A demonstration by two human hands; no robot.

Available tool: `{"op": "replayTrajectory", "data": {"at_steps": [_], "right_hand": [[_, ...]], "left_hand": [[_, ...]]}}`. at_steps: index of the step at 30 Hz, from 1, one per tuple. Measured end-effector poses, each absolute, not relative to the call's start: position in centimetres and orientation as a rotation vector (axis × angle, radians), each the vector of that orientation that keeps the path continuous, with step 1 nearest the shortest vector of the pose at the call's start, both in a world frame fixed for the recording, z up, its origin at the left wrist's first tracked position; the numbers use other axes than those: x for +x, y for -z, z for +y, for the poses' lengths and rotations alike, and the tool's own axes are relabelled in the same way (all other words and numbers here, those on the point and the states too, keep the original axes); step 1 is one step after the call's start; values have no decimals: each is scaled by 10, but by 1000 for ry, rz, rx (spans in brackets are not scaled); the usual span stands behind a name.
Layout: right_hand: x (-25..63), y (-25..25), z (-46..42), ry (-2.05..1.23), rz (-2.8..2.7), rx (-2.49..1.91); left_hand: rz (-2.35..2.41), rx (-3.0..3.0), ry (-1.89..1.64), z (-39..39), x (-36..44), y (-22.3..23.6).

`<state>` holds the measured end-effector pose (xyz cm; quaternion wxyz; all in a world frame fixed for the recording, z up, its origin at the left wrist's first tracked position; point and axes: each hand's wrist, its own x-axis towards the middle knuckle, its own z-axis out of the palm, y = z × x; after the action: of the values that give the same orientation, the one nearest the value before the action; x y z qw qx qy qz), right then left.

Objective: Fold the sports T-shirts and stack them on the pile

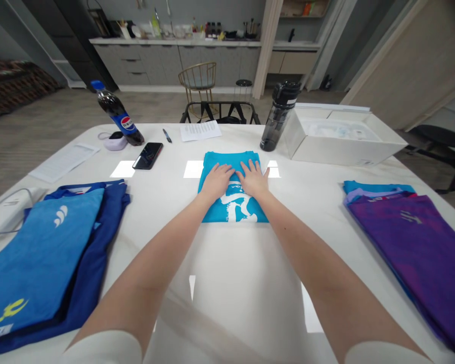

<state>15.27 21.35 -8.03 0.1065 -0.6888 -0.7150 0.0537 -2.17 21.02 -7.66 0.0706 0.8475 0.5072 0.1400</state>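
Note:
A bright blue T-shirt (214, 210), folded into a rectangle with a white print on its front, lies on the white table (246, 283) before me. My left hand (219, 181) rests flat on its left half with the fingers spread. On the right half, my right hand (253, 178) lies palm down, fingers apart and thumb pointing inward or outward at the edge. Both hands press on the cloth and grip nothing. Part of the print is hidden under them.
Blue shirts (49, 242) are stacked at left, purple and blue ones (420, 237) at right. Farther back are a phone (147, 155), cola bottle (117, 114), pen (167, 135), papers (200, 130), dark water bottle (276, 121), white box (333, 146) and power strip (9, 210).

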Motion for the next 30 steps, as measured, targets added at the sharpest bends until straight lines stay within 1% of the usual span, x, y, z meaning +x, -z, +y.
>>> {"op": "replayTrajectory", "data": {"at_steps": [3, 5, 8, 16, 20, 23, 27, 30], "right_hand": [[145, 79, 209, -78, -2156, -1965], [139, 78, 203, -102, -2206, -1914], [133, 79, 180, -157, -2225, -1874], [149, 85, 91, -152, -2186, -1951], [154, 82, 84, -184, -2179, -1995], [154, 81, 85, -178, -2195, -1988], [155, 80, 80, -147, -2197, -1989], [157, 79, 68, -143, -2185, -2020]], "left_hand": [[1617, 2456, -328, 177, -18, 78], [1760, 2388, -348, 159, -19, 80], [1829, 2392, -387, 148, -21, 83], [1778, 2435, -370, 148, -20, 78], [1519, 2646, -308, 131, -28, 75], [1413, 2689, -242, 116, -41, 74], [1444, 2661, -201, 96, -55, 75], [1561, 2587, -245, 81, -57, 77]]}}
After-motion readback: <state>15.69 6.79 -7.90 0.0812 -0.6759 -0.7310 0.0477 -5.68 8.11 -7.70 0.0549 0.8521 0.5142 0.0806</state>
